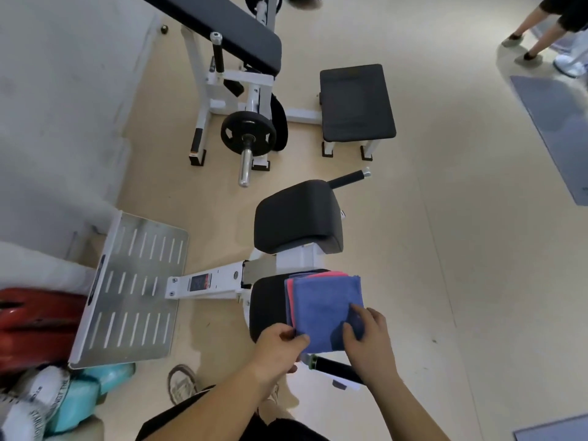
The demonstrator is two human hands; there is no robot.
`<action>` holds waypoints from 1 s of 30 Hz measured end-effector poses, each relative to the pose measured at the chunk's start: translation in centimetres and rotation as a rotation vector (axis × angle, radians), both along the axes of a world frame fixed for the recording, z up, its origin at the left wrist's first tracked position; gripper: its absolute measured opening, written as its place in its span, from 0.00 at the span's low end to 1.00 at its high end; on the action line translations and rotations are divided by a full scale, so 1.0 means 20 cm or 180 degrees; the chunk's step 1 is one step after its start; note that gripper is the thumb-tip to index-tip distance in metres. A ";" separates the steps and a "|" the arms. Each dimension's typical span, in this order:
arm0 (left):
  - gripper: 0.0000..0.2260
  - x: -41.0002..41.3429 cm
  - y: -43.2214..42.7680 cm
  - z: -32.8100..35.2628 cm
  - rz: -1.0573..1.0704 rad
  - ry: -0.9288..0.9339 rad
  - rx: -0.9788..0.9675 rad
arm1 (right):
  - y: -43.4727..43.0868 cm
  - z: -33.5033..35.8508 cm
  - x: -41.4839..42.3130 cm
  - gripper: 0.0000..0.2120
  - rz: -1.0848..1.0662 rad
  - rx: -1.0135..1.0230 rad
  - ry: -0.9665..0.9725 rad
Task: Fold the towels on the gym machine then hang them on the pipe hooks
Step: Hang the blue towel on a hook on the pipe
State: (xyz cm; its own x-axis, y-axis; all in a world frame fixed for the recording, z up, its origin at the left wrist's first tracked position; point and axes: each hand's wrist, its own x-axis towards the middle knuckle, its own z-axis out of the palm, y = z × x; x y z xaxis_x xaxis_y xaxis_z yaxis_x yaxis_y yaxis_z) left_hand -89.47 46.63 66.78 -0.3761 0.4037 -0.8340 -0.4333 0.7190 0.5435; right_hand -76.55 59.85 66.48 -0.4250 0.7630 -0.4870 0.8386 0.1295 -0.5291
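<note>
Gym floor, black machine seat point(267, 307) carrying stacked folded towels point(290, 300), blue towel point(324, 300) on top. Person's left hand point(280, 342) pinches blue towel's near corner; right hand point(369, 338) fingers clasp near edge. Folding seemingly almost done; hanging remains, hooks out of view

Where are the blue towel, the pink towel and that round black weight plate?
blue towel point(324, 300): head view, middle of its top face.
pink towel point(327, 275): head view, strip peeking out along the far edge.
weight plate point(232, 135): head view, black face left of the hub.
</note>
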 end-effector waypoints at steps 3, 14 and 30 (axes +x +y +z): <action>0.08 0.02 0.01 -0.01 0.0234 -0.0133 -0.0078 | 0.02 0.00 0.04 0.17 -0.0518 -0.0288 0.0093; 0.18 0.00 0.16 0.20 0.0648 -0.0694 0.0665 | 0.14 0.14 0.11 0.10 -0.1368 -0.0836 0.0621; 0.28 -0.58 -0.24 0.80 -0.0723 0.2680 0.1505 | -0.06 0.95 -0.72 0.36 0.2318 0.0719 0.1737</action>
State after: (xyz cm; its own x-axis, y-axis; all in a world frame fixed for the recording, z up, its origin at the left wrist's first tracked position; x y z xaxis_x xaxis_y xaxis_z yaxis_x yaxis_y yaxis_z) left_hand -101.07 41.81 82.86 -0.6444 0.7619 -0.0647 0.3472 0.3670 0.8630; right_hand -90.87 58.60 85.44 -0.9613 0.2712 0.0478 0.1538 0.6727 -0.7238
